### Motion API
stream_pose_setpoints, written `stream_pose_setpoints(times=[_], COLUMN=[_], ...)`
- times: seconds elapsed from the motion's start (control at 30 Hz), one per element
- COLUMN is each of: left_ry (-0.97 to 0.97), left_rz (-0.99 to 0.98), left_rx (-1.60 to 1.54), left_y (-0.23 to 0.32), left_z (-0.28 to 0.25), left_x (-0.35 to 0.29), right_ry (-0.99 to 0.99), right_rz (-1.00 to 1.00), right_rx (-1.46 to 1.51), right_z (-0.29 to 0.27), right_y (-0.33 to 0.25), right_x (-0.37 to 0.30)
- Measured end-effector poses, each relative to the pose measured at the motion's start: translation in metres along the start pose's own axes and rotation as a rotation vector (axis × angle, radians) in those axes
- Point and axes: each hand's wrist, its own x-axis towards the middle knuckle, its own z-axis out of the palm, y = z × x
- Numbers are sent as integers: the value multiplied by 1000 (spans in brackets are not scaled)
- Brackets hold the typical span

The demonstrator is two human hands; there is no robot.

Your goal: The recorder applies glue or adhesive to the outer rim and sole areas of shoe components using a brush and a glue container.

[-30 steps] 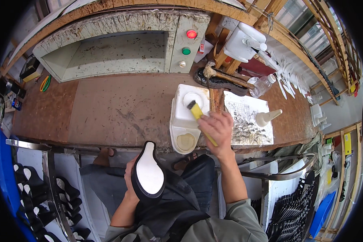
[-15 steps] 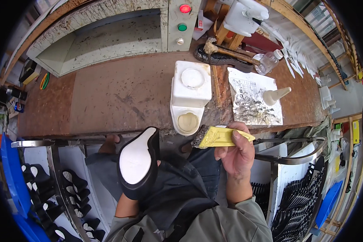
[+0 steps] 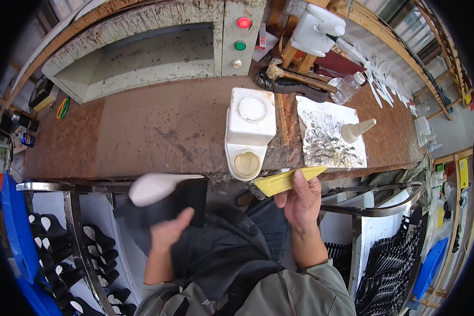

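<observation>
My left hand (image 3: pixel 169 230) is closed on a black wedge shoe sole (image 3: pixel 190 196) with a white top, held tilted in front of the bench edge and smeared by motion. In my right hand (image 3: pixel 303 204) is a brush with a yellow handle (image 3: pixel 289 181), pinched between thumb and fingers. Its dark bristle end points left and now mostly hides beneath the handle. Just beyond the brush, at the bench's front edge, stands a white plastic dispenser (image 3: pixel 252 124) with a round cup (image 3: pixel 246 164) of pale liquid. The brush is to the right of that cup, apart from it.
On the brown workbench (image 3: pixel 137 137) lie a stained paper (image 3: pixel 329 139) with a white cone nozzle (image 3: pixel 358 130), a hammer (image 3: pixel 305 77) and a clear bottle (image 3: pixel 348 87). A heating box (image 3: pixel 152 52) stands behind. Metal-framed racks with black soles (image 3: pixel 97 247) and black strapped parts (image 3: pixel 389 258) flank me.
My left hand has turned the sole over to the side, moving it a little left and away from me. The brush has shifted slightly left and rolled, so its bristles show less.
</observation>
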Motion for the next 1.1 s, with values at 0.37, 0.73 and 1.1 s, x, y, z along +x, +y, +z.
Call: stream_pose_setpoints(times=[0.37,0.73,1.1], left_ry=[-182,-812,-1357], left_rz=[-464,217,91], left_rx=[-21,341,-234], left_y=[-61,118,137], left_z=[-109,12,319], left_x=[198,134,9], right_ry=[217,207,527], right_rz=[56,-107,-644], right_rx=[80,342,-32], right_z=[-23,-40,-1], right_y=[-7,-24,-173], right_x=[-3,-22,-51])
